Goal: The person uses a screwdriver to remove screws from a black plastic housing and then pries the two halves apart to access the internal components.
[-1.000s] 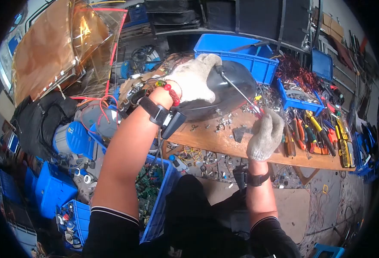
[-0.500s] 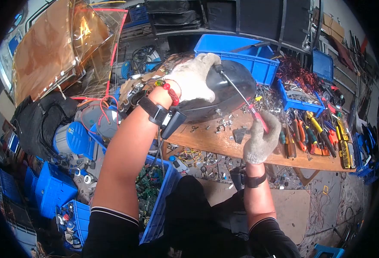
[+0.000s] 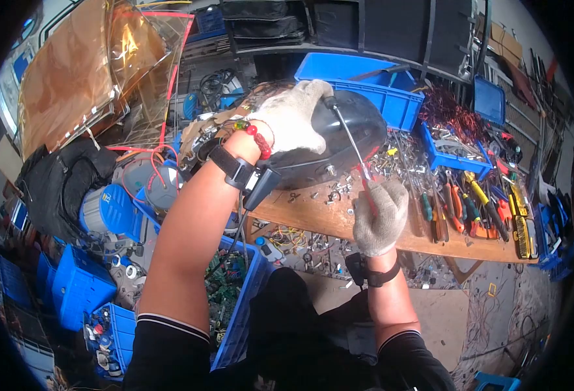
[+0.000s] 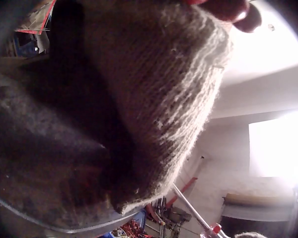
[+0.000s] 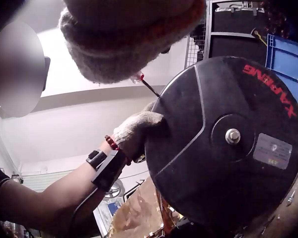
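Note:
A black round casing [image 5: 184, 134] with red lettering and a central bolt [image 5: 232, 136] stands tilted on the wooden bench. My gloved left hand [image 3: 293, 120] grips it over the top edge, thumb towards me; its far fingers are hidden in the wrist views. My gloved right hand [image 3: 381, 215] grips the red handle of a screwdriver [image 3: 350, 135], in front of the casing's right side. Its long metal shaft slants up to the left, and its dark end meets the casing right by my left fingers. In the right wrist view my right glove [image 5: 109, 54] fills the top.
Screws and metal bits [image 3: 339, 189] lie before the casing. Pliers and screwdrivers [image 3: 472, 202] line the bench's right side. A blue bin [image 3: 388, 101] stands behind, beside a blue tray of metal parts [image 3: 455, 151]. A crate of circuit boards [image 3: 254, 274] sits below the bench at left.
My right hand has moved left and slightly down with the screwdriver, whose shaft now stands steeper. The dark end stays by my left fingers. My left hand and the casing have hardly moved.

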A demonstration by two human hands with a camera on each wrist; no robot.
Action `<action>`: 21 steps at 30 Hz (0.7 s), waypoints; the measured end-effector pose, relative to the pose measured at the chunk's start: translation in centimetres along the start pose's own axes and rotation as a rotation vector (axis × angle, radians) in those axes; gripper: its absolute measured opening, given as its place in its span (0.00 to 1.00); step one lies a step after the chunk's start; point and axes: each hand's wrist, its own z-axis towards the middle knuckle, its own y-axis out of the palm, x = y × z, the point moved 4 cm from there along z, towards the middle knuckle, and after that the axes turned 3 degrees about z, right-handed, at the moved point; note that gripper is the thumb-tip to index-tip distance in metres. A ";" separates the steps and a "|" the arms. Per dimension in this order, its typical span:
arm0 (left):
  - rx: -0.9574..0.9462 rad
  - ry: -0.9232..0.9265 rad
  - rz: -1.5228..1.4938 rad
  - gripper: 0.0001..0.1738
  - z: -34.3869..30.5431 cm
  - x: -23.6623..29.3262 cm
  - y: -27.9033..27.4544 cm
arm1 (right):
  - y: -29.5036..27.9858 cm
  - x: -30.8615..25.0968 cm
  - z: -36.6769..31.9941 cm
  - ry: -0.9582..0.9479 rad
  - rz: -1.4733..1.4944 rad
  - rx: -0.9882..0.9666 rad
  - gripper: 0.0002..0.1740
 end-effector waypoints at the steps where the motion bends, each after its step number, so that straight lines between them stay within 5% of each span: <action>1: 0.005 -0.001 -0.008 0.48 0.0 -0.1 0.1 | 0.2 0.0 0.0 -0.018 -0.013 -0.033 0.21; 9: -0.030 -0.007 -0.029 0.48 0.1 -0.5 -0.1 | 0.5 -0.3 0.7 -0.157 -0.037 0.033 0.23; 21: -0.005 -0.004 -0.035 0.48 0.0 -0.9 0.1 | 1.1 0.8 -0.3 0.068 0.163 0.122 0.24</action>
